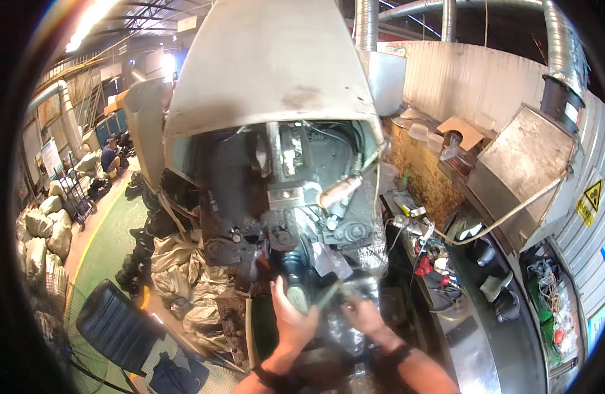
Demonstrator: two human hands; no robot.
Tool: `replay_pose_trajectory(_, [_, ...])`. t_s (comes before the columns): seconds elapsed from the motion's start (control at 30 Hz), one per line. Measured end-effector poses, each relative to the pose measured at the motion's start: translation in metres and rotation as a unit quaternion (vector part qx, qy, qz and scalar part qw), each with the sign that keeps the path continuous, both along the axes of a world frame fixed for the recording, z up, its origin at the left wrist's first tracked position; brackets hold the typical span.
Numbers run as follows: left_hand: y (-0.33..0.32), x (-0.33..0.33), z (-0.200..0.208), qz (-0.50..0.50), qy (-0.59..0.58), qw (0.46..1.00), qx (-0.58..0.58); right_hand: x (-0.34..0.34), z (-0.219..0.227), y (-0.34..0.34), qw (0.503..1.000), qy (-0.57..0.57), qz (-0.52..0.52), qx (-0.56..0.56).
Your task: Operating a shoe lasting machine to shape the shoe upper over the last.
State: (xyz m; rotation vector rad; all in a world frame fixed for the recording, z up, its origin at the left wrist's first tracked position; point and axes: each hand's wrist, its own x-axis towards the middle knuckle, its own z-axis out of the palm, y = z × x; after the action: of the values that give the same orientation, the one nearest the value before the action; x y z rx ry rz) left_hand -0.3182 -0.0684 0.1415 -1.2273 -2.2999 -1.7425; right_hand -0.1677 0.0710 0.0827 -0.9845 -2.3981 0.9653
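Clearly, starting at the far left, pale sacks (56, 233) stand piled by the wall, and a seated person (110, 156) is visible well apart from the work. A black chair (113, 317) stands nearer, followed by crumpled tan sacks (184, 282) just beside the machine (269, 65).

At the machine front, the left hand (292, 325) is closed around a pale oval piece (296, 299) at the near end of a dark rounded part (291, 266). Whether the two are joined cannot be told. A pale green strip (328, 297) shows between the hands, tilted upward to the right. The right hand (365, 315) is just beside it, fingers curled but blurred; whether it grips anything cannot be determined.

Good practice, in my judgement, calls for a steady left-hand hold low on the oval piece, fingertips clear of the metal parts above, and short, light right-hand movements. A forced pull on the strip could twist the piece off line.

Further right, a cluttered bench (473, 354) runs alongside. Dark shoe-shaped pieces (506, 305) lie beyond it, below a metal hood (522, 164). A yellow warning sign (590, 200) is fixed to the wall.
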Motion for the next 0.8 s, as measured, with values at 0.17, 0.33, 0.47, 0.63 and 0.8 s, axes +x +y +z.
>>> replay_pose_trajectory(0.17, [0.001,-0.005,-0.015,-0.009,0.015,0.999,0.039,0.001,0.004,-0.005,0.996,-0.016,-0.017,0.081])
replay_pose_trajectory(0.33, [0.002,-0.002,-0.015,-0.032,-0.061,0.996,0.060,0.003,0.006,-0.004,0.998,-0.010,-0.021,0.050])
replay_pose_trajectory(0.47, [0.001,-0.002,-0.014,-0.020,-0.046,0.998,0.042,0.000,-0.001,-0.002,0.998,0.030,-0.038,0.047])
replay_pose_trajectory(0.63, [0.002,-0.003,-0.017,-0.029,-0.106,0.993,0.048,0.001,-0.006,0.000,0.998,0.053,-0.010,0.035])
replay_pose_trajectory(0.8, [0.002,-0.002,-0.017,-0.030,-0.110,0.992,0.062,0.002,-0.004,0.001,0.996,0.083,-0.029,0.013])
